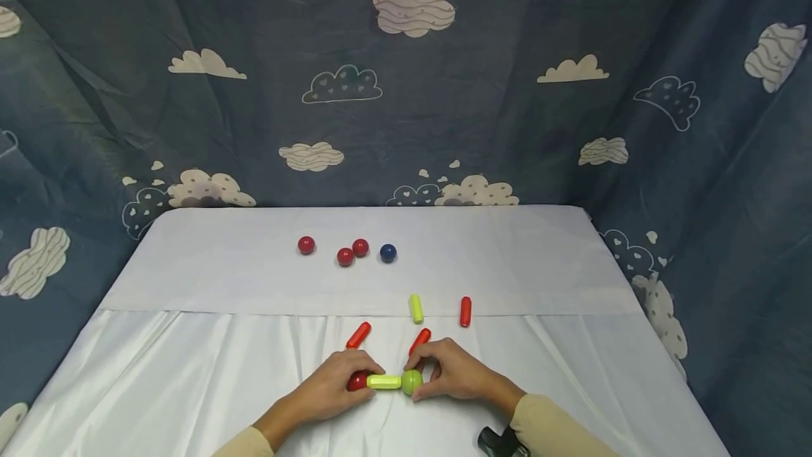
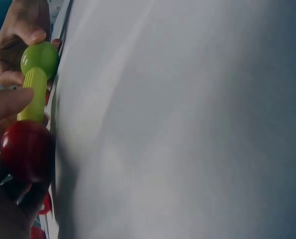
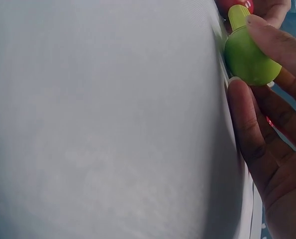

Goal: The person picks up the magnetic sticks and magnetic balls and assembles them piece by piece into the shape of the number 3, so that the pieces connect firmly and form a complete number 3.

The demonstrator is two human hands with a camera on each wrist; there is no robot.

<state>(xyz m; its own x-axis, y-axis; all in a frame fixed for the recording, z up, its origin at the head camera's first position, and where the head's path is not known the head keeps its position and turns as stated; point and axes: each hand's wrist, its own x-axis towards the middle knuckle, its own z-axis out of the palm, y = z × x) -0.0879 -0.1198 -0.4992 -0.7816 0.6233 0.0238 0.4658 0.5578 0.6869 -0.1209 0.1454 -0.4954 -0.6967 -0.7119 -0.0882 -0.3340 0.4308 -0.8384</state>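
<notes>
A yellow-green ridged rod (image 1: 383, 382) joins a red ball (image 1: 358, 381) on its left to a green ball (image 1: 411, 381) on its right. My left hand (image 1: 333, 384) grips the red ball end, and in the left wrist view its thumb (image 2: 11, 104) lies against the rod (image 2: 34, 92). From the other side, my right hand (image 1: 455, 372) pinches the green ball between thumb and fingers; the right wrist view shows fingertips on either side of that ball (image 3: 249, 57). Just beyond the hands lie two red rods, one (image 1: 359, 335) at left and another (image 1: 420, 339) partly behind the right fingers.
Farther back on the white-covered table (image 1: 539, 259) are a yellow-green rod (image 1: 416, 309) and a red rod (image 1: 466, 312). Several red balls (image 1: 306, 245) and a blue ball (image 1: 388, 253) sit near the far edge. Behind hangs a dark cloud-patterned curtain (image 1: 266, 20).
</notes>
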